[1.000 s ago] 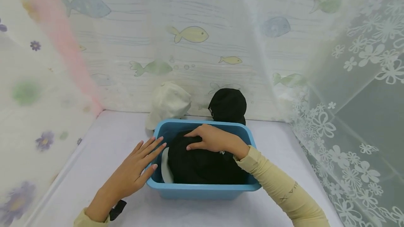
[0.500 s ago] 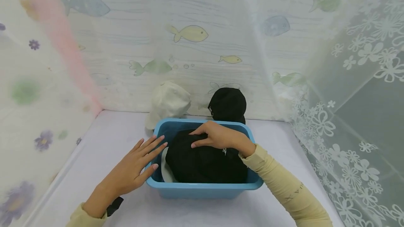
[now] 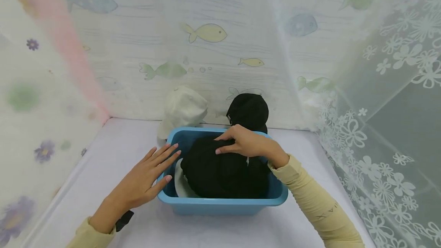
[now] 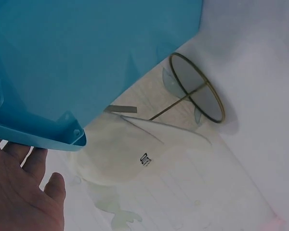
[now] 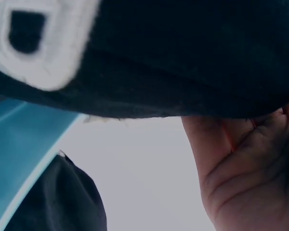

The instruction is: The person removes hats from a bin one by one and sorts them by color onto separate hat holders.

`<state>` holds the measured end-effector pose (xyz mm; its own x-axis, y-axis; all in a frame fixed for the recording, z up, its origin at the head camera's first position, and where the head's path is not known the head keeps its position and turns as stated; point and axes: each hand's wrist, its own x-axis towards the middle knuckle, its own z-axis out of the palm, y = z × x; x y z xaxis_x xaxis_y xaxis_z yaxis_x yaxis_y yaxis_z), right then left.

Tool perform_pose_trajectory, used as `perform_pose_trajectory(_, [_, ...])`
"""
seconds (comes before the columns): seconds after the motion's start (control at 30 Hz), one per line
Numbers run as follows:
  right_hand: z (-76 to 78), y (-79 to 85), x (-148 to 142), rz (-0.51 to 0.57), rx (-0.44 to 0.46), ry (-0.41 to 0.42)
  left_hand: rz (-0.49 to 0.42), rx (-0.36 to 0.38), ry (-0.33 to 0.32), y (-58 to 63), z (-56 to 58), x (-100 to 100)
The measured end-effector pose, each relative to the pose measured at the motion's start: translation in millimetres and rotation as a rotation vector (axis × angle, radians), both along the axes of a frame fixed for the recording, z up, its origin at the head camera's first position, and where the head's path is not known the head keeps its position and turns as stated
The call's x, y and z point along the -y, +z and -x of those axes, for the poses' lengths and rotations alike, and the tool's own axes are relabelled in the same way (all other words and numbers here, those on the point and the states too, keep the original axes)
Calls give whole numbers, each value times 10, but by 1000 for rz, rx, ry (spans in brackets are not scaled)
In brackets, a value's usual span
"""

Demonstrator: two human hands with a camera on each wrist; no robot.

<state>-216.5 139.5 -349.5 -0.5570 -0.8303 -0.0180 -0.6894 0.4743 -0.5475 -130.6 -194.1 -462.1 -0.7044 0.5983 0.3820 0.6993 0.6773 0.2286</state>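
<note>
My right hand [image 3: 246,142] pinches the upper part of a black cap [image 3: 220,175] inside a blue plastic bin [image 3: 224,202]. In the right wrist view, the black cap [image 5: 183,62], bearing white embroidery, fills the top, and the fingers of my right hand [image 5: 250,168] go out of sight behind it. A white cap brim [image 3: 181,181] shows under the black cap on the left. With fingers spread and straight, my left hand [image 3: 141,183] lies at the bin's left rim. Its fingers touch the rim's underside in the left wrist view.
Behind the bin are a white cap [image 3: 186,106] on the left and another black cap [image 3: 248,112] on the right. In the left wrist view, a thin metal stand with a round base [image 4: 197,86] is by the white cap. Printed curtains [image 3: 213,3] surround the white-covered table [image 3: 117,148].
My right hand has shifted right and slightly away, tugging the black cap so more of the white brim beneath shows. My left hand has stayed at the rim.
</note>
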Motion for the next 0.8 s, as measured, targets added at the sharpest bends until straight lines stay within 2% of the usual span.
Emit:
perform_pose_trajectory(0.17, [-9,114,-93,17,18,-37,-10,-5,0,-6,-3,5])
perform_pose_trajectory(0.4, [-29,317,-234,66,-8,-97,-19,1,17,-13,-10,1])
perform_pose_trajectory(0.67, [9,550,-381,154,47,-94,-14,-47,26,-56,-8,-2])
perform_pose_trajectory(0.8, [34,702,-463,149,14,-131,-15,-48,27,-65,-10,-14])
